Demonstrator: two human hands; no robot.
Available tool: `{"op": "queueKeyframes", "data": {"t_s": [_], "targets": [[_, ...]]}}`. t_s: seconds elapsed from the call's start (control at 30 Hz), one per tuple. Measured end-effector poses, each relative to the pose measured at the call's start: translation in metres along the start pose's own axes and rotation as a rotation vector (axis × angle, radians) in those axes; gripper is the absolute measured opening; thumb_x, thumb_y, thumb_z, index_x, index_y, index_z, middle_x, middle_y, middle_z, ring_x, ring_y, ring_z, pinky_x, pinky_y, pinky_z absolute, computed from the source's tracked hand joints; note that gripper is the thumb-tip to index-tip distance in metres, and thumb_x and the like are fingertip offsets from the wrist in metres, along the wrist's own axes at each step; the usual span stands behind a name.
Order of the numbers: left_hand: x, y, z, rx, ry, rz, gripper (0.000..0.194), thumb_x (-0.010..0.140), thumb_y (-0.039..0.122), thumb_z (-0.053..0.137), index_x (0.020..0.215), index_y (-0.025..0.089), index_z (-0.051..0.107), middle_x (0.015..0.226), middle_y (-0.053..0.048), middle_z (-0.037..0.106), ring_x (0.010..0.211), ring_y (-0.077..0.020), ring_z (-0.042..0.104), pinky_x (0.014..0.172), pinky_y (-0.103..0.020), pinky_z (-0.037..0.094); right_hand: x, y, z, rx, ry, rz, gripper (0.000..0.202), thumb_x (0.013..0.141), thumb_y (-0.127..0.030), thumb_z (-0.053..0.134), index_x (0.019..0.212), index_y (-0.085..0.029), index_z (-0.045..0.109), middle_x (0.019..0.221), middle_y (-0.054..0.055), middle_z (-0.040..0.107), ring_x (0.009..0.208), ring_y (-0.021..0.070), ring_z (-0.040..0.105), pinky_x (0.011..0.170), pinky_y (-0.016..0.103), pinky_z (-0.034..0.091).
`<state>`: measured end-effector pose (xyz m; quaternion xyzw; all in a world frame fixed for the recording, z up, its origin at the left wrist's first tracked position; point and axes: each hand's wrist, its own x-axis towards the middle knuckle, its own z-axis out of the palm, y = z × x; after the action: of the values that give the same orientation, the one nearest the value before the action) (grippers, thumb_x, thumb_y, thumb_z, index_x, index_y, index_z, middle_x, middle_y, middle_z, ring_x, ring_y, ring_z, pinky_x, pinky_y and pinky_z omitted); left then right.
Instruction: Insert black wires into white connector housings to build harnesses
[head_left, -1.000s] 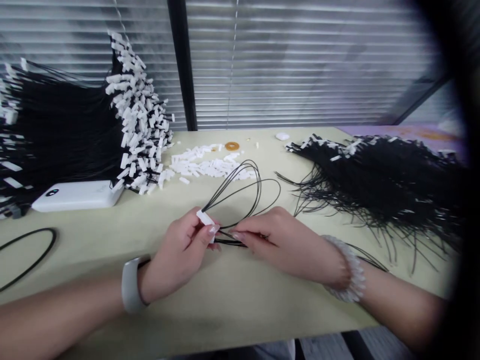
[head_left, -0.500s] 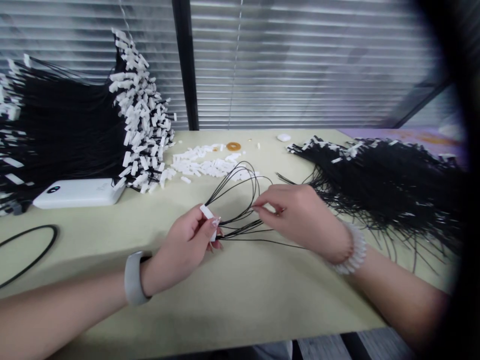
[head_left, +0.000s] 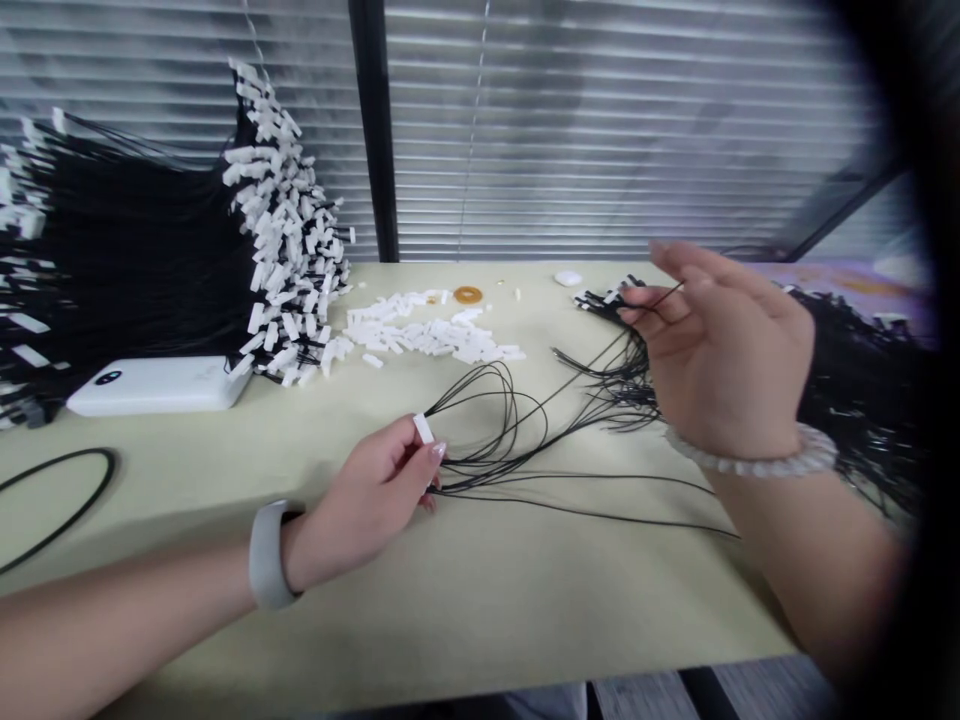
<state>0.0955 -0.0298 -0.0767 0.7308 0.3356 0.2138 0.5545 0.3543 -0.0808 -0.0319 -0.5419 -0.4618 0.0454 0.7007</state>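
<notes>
My left hand (head_left: pixel 382 480) is closed on a small white connector (head_left: pixel 424 429), pinched between thumb and fingers. Several thin black wires (head_left: pixel 525 455) come out of the connector, some looping back to its upper end and others trailing right. Raised above the table on the right, my right hand (head_left: pixel 727 340) has its thumb and fingers around a thin black wire that runs down toward the left hand. Behind and below that hand spreads a heap of loose black wires (head_left: pixel 862 390) with small white ends.
Loose white connectors (head_left: pixel 427 330) lie mid-table beside an orange ring (head_left: pixel 468 295). A tall stack of black wires with white connectors (head_left: pixel 277 220) stands at the left, behind a white power bank (head_left: pixel 157 386). A black cable (head_left: pixel 97 460) curves at the left edge. Blinds hang behind.
My right hand has moved up and right, away from the left hand, drawing a wire with it. The wire loops have sunk slightly. My left hand keeps the connector in nearly the same place.
</notes>
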Motion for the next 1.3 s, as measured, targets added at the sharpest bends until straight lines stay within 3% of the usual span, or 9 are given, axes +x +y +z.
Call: {"op": "queueKeyframes", "data": {"t_s": [0.17, 0.23, 0.33, 0.43, 0.53, 0.67, 0.87, 1.1, 1.3], "targets": [[-0.001, 0.001, 0.000, 0.013, -0.023, -0.007, 0.020, 0.086, 0.032, 0.044, 0.073, 0.018, 0.050, 0.066, 0.001, 0.052, 0.059, -0.0124, 0.053, 0.057, -0.024, 0.047, -0.015, -0.020, 0.006, -0.015, -0.112, 0.059, 0.029, 0.088, -0.034, 0.042, 0.115, -0.025, 0.048, 0.068, 0.001, 0.057, 0.037, 0.0056, 0.037, 0.037, 0.023, 0.034], [-0.001, 0.001, -0.001, 0.012, -0.028, 0.001, 0.020, 0.086, 0.032, 0.043, 0.073, 0.018, 0.050, 0.065, 0.001, 0.052, 0.059, -0.0124, 0.053, 0.056, -0.024, 0.046, -0.024, -0.024, 0.011, -0.036, -0.269, 0.077, 0.032, 0.088, -0.032, 0.045, 0.119, -0.027, 0.042, 0.062, -0.003, 0.056, 0.039, 0.0076, 0.045, 0.039, 0.022, 0.039], [-0.001, -0.002, -0.002, -0.009, -0.025, 0.023, 0.020, 0.086, 0.031, 0.043, 0.072, 0.018, 0.050, 0.065, 0.001, 0.052, 0.059, -0.0126, 0.052, 0.054, -0.022, 0.045, -0.041, -0.027, 0.019, -0.178, -0.563, 0.068, 0.015, 0.087, -0.029, 0.047, 0.096, -0.022, 0.055, 0.072, 0.000, 0.062, 0.052, 0.0084, 0.056, 0.050, 0.020, 0.047], [-0.001, -0.003, -0.003, -0.025, -0.047, 0.026, 0.021, 0.086, 0.034, 0.043, 0.075, 0.019, 0.053, 0.070, -0.002, 0.054, 0.062, -0.0133, 0.052, 0.052, -0.021, 0.045, -0.055, -0.025, 0.027, -0.390, -0.698, -0.054, 0.012, 0.085, -0.022, 0.050, 0.090, -0.021, 0.060, 0.073, -0.001, 0.065, 0.058, 0.0073, 0.058, 0.058, 0.019, 0.047], [-0.001, -0.004, -0.004, -0.047, -0.106, 0.006, 0.022, 0.086, 0.035, 0.043, 0.078, 0.019, 0.054, 0.075, -0.003, 0.055, 0.064, -0.0137, 0.052, 0.053, -0.021, 0.045, -0.063, -0.023, 0.032, -0.411, -0.725, -0.163, 0.022, 0.084, -0.018, 0.051, 0.104, -0.022, 0.058, 0.084, -0.002, 0.067, 0.071, 0.0079, 0.061, 0.069, 0.019, 0.048], [0.001, -0.004, -0.006, -0.077, -0.142, 0.019, 0.021, 0.085, 0.035, 0.045, 0.078, 0.018, 0.057, 0.074, -0.003, 0.054, 0.063, -0.0135, 0.050, 0.054, -0.021, 0.043, -0.066, -0.023, 0.034, -0.335, -0.773, -0.257, 0.019, 0.086, -0.017, 0.047, 0.099, -0.022, 0.060, 0.094, -0.002, 0.066, 0.082, 0.0083, 0.061, 0.075, 0.020, 0.048], [0.002, -0.006, -0.009, -0.100, -0.198, 0.031, 0.023, 0.086, 0.036, 0.043, 0.077, 0.018, 0.053, 0.071, -0.001, 0.050, 0.062, -0.0126, 0.048, 0.053, -0.021, 0.042, -0.069, -0.023, 0.032, -0.419, -0.610, -0.294, 0.017, 0.087, -0.018, 0.048, 0.097, -0.025, 0.059, 0.093, -0.003, 0.066, 0.082, 0.0099, 0.061, 0.073, 0.022, 0.048], [0.000, -0.005, -0.009, -0.186, -0.183, 0.010, 0.023, 0.086, 0.037, 0.044, 0.076, 0.019, 0.051, 0.070, 0.000, 0.048, 0.060, -0.0106, 0.046, 0.051, -0.019, 0.041, -0.062, -0.019, 0.028, -0.664, -0.668, -0.357, 0.015, 0.088, -0.024, 0.045, 0.091, -0.021, 0.059, 0.088, 0.001, 0.066, 0.078, 0.0131, 0.061, 0.070, 0.025, 0.047], [0.001, -0.005, -0.008, -0.241, -0.164, -0.033, 0.023, 0.085, 0.039, 0.046, 0.075, 0.019, 0.053, 0.070, 0.000, 0.050, 0.060, -0.0109, 0.046, 0.050, -0.019, 0.040, -0.059, -0.021, 0.026, -0.576, -0.674, -0.369, 0.013, 0.088, -0.023, 0.044, 0.092, -0.023, 0.057, 0.088, 0.002, 0.065, 0.078, 0.0136, 0.059, 0.071, 0.026, 0.046]]}}
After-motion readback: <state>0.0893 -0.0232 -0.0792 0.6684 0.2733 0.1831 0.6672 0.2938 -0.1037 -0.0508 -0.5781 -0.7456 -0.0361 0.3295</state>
